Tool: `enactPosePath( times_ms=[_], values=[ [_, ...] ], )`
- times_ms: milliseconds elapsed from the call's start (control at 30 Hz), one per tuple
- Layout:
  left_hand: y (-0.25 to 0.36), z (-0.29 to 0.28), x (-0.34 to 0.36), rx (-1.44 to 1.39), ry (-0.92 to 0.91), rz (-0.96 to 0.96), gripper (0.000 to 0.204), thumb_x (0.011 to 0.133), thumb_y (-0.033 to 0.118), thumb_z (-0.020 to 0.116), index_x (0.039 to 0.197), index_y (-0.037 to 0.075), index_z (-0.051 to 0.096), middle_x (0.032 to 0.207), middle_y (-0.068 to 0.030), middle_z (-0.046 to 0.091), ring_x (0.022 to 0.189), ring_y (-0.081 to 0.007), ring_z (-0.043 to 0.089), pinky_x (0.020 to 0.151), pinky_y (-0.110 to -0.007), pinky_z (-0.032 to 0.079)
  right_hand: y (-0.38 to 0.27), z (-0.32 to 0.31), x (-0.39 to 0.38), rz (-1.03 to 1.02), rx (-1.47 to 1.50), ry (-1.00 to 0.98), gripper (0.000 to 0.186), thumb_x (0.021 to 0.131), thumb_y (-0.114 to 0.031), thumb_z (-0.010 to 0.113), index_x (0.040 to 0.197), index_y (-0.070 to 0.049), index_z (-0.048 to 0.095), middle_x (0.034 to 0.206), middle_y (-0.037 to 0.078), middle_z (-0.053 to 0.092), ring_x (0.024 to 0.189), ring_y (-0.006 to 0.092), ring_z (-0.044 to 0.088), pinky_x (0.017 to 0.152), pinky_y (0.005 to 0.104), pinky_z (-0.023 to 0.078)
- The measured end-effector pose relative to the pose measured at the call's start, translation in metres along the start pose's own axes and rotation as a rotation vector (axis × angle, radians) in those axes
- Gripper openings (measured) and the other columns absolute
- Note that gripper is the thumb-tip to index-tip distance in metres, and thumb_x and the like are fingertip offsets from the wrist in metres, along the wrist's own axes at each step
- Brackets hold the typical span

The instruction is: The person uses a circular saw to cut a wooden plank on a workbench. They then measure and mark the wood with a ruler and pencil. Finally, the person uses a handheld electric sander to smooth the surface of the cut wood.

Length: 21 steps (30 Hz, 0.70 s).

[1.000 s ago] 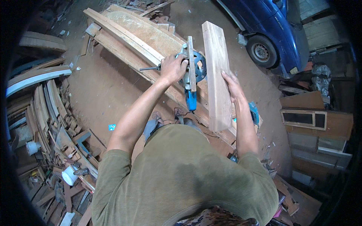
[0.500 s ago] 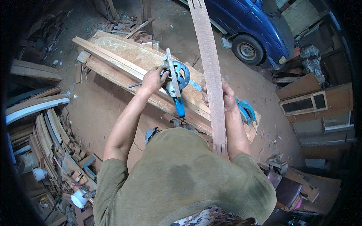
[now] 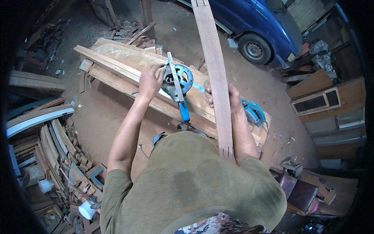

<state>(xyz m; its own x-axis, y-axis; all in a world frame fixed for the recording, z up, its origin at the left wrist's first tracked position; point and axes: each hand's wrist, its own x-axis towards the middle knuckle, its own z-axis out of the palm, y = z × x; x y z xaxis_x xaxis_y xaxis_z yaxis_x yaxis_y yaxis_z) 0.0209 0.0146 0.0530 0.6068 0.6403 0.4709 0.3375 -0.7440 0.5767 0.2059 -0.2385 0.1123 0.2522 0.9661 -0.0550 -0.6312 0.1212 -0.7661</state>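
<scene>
lying heaped on my left are long brown wooden strips. my left hand has its fingers partly bent at the left side of a blue-and-grey power tool with a flat metal plate; i cannot tell whether they grip it. to the right, a long pale-brown wooden plank stretches from near me to the far side, my right hand wrapped closely around it. further right, a blue hand-held power tool rests on the pale wooden bench.
</scene>
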Motion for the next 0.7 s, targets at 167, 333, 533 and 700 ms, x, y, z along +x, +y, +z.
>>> enactPosePath(
  times_ms=[167,333,533,700],
  values=[
    [0.076,-0.063,0.018,-0.640,0.017,-0.175,0.032,0.100,0.031,0.068,0.089,0.001,0.074,0.069,-0.0059,0.069,0.067,-0.0122,0.065,0.063,-0.029,0.050,0.009,-0.007,0.003,0.005,0.055,0.024,0.072,0.095,-0.061,0.060,0.135,-0.001,0.051,0.099,0.012,0.053,0.075,0.0194,0.063,0.058,0.0284,0.058],
    [0.172,-0.140,0.008,-1.115,-0.199,0.086,0.016,0.096,0.016,0.071,0.095,0.000,0.074,0.089,-0.0096,0.072,0.077,-0.0090,0.064,0.065,-0.027,0.050,0.007,-0.007,0.004,0.036,0.176,-0.051,0.061,0.096,-0.052,0.060,0.131,-0.001,0.057,0.104,0.013,0.063,0.080,0.0207,0.067,0.064,0.0312,0.060],
    [0.230,-0.151,-0.003,-1.809,-0.435,0.814,0.018,0.096,0.016,0.070,0.101,-0.001,0.071,0.090,-0.0133,0.070,0.078,-0.0189,0.066,0.069,-0.033,0.054,0.003,0.002,0.008,0.074,0.196,0.009,0.056,0.095,-0.051,0.062,0.122,-0.001,0.061,0.095,0.011,0.060,0.072,0.0197,0.062,0.058,0.0314,0.054],
    [0.241,-0.157,-0.015,-1.903,-0.451,0.762,0.021,0.097,0.017,0.068,0.107,-0.002,0.069,0.094,-0.0130,0.070,0.083,-0.0178,0.066,0.073,-0.032,0.054,0.013,0.001,0.020,0.088,0.225,-0.065,0.056,0.096,-0.053,0.059,0.117,-0.001,0.061,0.093,0.011,0.059,0.070,0.0195,0.061,0.056,0.0313,0.053]
  ],
)
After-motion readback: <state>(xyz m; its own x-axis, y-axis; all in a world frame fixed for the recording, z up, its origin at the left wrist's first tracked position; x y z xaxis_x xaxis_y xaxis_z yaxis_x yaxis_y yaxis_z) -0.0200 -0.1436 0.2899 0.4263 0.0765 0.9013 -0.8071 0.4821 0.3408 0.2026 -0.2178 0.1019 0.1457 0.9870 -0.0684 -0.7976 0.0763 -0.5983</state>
